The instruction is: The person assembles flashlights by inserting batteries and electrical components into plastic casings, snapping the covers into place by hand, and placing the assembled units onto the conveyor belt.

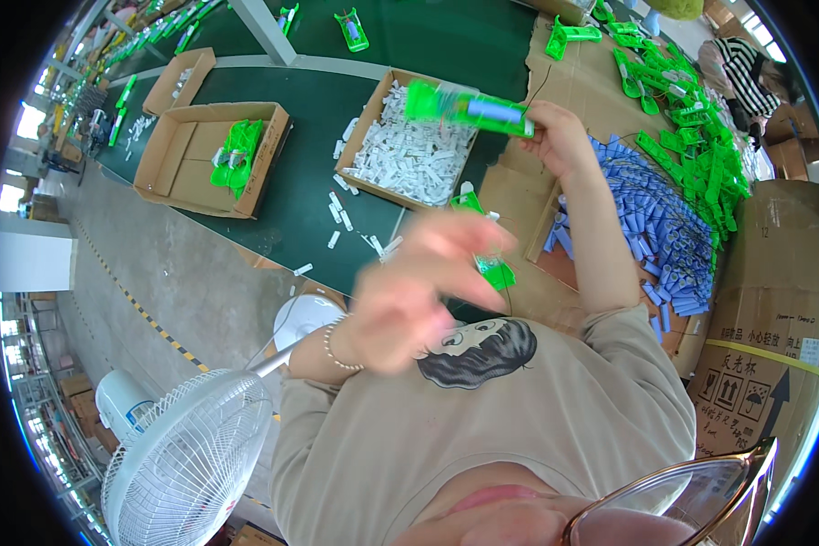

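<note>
My right hand [562, 136] is closed on the right end of a long bright green plastic housing [469, 106]. A blue cylindrical battery [496, 110] lies in the housing, and a thin dark wire sticks up near my fingers. The housing is blurred and hovers above a cardboard box of small white plastic pieces [408, 150]. Closer to my body, my left hand [419, 287] is smeared by motion, with fingers bent and apart and nothing visible in them. Just past its fingertips, another green housing [495, 272] is partly hidden by that hand.
Blue wired batteries [651, 227] are heaped at right, beside a pile of green housings [701, 146]. An open carton [182, 173] holding green parts stands left on the green table [314, 109]. Loose white pieces lie around. A white fan [191, 455] stands at lower left, stacked cartons [764, 300] at right.
</note>
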`<action>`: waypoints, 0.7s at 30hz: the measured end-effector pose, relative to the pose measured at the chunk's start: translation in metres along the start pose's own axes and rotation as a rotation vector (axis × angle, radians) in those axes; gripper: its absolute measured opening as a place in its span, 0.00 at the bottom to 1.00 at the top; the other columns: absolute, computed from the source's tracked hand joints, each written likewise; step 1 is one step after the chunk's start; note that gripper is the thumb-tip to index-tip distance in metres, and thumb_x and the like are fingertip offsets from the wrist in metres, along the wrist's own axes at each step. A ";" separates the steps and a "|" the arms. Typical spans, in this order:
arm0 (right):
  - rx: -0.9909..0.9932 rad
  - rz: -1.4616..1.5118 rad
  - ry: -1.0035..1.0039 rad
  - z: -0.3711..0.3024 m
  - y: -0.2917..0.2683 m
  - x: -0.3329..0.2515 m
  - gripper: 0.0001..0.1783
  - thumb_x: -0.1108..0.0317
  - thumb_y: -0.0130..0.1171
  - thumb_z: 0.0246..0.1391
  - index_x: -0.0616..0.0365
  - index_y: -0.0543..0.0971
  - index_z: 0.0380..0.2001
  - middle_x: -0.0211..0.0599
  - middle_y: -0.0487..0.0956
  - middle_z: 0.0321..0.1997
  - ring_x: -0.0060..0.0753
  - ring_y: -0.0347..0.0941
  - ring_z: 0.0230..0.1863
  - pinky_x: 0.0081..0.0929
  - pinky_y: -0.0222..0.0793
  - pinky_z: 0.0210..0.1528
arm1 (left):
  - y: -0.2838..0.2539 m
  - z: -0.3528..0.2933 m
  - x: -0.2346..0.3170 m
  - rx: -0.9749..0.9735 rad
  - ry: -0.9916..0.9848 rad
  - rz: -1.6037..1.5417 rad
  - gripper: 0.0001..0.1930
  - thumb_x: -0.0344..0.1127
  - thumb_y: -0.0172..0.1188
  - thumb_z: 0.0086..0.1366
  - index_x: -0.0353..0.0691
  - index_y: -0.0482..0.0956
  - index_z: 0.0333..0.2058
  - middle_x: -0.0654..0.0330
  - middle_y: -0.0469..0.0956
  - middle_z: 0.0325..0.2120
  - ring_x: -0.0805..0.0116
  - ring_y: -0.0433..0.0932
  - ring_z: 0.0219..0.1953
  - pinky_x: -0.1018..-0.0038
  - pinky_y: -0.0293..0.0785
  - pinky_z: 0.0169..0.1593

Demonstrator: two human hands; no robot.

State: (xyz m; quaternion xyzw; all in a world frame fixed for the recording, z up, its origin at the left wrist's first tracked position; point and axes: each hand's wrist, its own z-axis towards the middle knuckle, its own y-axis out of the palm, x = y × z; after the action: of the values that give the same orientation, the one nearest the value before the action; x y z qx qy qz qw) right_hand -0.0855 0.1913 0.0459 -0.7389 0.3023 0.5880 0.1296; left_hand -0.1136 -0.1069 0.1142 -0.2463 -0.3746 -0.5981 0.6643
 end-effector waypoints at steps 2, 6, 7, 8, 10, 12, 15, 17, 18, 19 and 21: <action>-0.001 0.199 0.068 0.034 -0.011 0.010 0.14 0.71 0.51 0.52 0.65 0.72 0.43 0.42 0.77 0.39 0.38 0.76 0.39 0.30 0.73 0.39 | 0.026 0.024 0.010 -0.289 0.006 -0.326 0.21 0.30 0.48 0.57 0.49 0.72 0.51 0.38 0.60 0.53 0.45 0.62 0.57 0.55 0.59 0.57; 0.147 0.556 0.253 0.113 0.000 0.035 0.14 0.77 0.52 0.54 0.67 0.67 0.44 0.48 0.73 0.46 0.48 0.72 0.49 0.38 0.70 0.53 | 0.058 0.052 0.009 -0.461 0.179 -0.651 0.19 0.29 0.46 0.55 0.45 0.75 0.46 0.39 0.57 0.55 0.44 0.60 0.57 0.55 0.59 0.57; 0.236 0.525 0.254 0.131 0.004 0.045 0.14 0.77 0.52 0.54 0.67 0.67 0.45 0.49 0.73 0.45 0.48 0.73 0.48 0.38 0.71 0.52 | 0.062 0.054 0.008 -0.491 0.229 -0.746 0.18 0.30 0.44 0.55 0.43 0.76 0.43 0.42 0.55 0.56 0.47 0.59 0.57 0.55 0.59 0.57; 0.330 0.493 0.255 0.147 0.005 0.055 0.15 0.77 0.53 0.54 0.68 0.67 0.45 0.49 0.73 0.44 0.47 0.73 0.48 0.37 0.72 0.52 | 0.065 0.055 0.005 -0.496 0.225 -0.745 0.18 0.30 0.44 0.55 0.43 0.76 0.43 0.42 0.55 0.56 0.47 0.59 0.57 0.55 0.59 0.57; 0.315 0.477 0.299 0.179 -0.011 0.073 0.14 0.75 0.55 0.54 0.68 0.69 0.43 0.48 0.74 0.41 0.46 0.75 0.45 0.35 0.74 0.47 | 0.072 0.057 0.000 -0.587 0.211 -0.784 0.15 0.35 0.42 0.66 0.45 0.79 0.42 0.35 0.55 0.55 0.40 0.60 0.56 0.52 0.61 0.55; 0.293 0.460 0.354 0.187 -0.021 0.075 0.13 0.74 0.57 0.53 0.68 0.71 0.41 0.48 0.76 0.38 0.44 0.76 0.42 0.33 0.76 0.42 | 0.081 0.059 -0.001 -0.544 0.225 -0.847 0.15 0.34 0.42 0.62 0.45 0.78 0.42 0.37 0.55 0.56 0.42 0.59 0.57 0.52 0.60 0.55; 0.236 -0.282 0.281 0.165 -0.013 0.048 0.14 0.63 0.63 0.49 0.65 0.77 0.30 0.41 0.77 0.24 0.30 0.75 0.23 0.28 0.73 0.22 | 0.083 0.058 -0.010 -0.463 0.287 -0.845 0.16 0.34 0.43 0.59 0.46 0.77 0.42 0.39 0.53 0.56 0.43 0.58 0.57 0.53 0.61 0.55; 0.215 -0.615 0.142 0.134 -0.015 0.019 0.14 0.62 0.62 0.49 0.64 0.77 0.32 0.41 0.77 0.24 0.31 0.75 0.23 0.29 0.73 0.24 | 0.083 0.054 -0.013 -0.465 0.326 -0.802 0.15 0.34 0.43 0.59 0.46 0.77 0.41 0.38 0.53 0.57 0.43 0.57 0.57 0.52 0.62 0.54; 0.183 -0.954 -0.013 0.116 -0.018 0.009 0.15 0.62 0.61 0.49 0.64 0.77 0.33 0.41 0.77 0.24 0.33 0.74 0.23 0.29 0.73 0.26 | 0.084 0.052 -0.014 -0.498 0.281 -0.803 0.14 0.35 0.44 0.60 0.46 0.77 0.40 0.39 0.53 0.56 0.42 0.58 0.57 0.52 0.63 0.54; 0.194 -0.944 0.004 0.096 -0.022 0.005 0.15 0.62 0.61 0.49 0.64 0.77 0.33 0.41 0.77 0.24 0.33 0.74 0.23 0.29 0.73 0.26 | 0.086 0.050 -0.014 -0.534 0.237 -0.807 0.13 0.35 0.44 0.61 0.47 0.77 0.39 0.39 0.54 0.56 0.42 0.58 0.56 0.52 0.64 0.53; 0.160 -1.040 -0.543 0.051 -0.026 0.001 0.16 0.61 0.59 0.49 0.60 0.77 0.38 0.41 0.78 0.25 0.31 0.76 0.26 0.27 0.71 0.29 | 0.093 0.052 -0.013 -0.511 0.261 -0.878 0.12 0.37 0.44 0.62 0.47 0.77 0.38 0.39 0.54 0.56 0.42 0.58 0.56 0.52 0.64 0.53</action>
State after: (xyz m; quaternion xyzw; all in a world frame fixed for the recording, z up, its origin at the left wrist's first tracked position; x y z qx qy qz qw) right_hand -0.1104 0.2394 0.0265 -0.6009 -0.1003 0.5908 0.5290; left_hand -0.0335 -0.0434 0.1460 -0.1437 -0.1987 -0.9182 0.3109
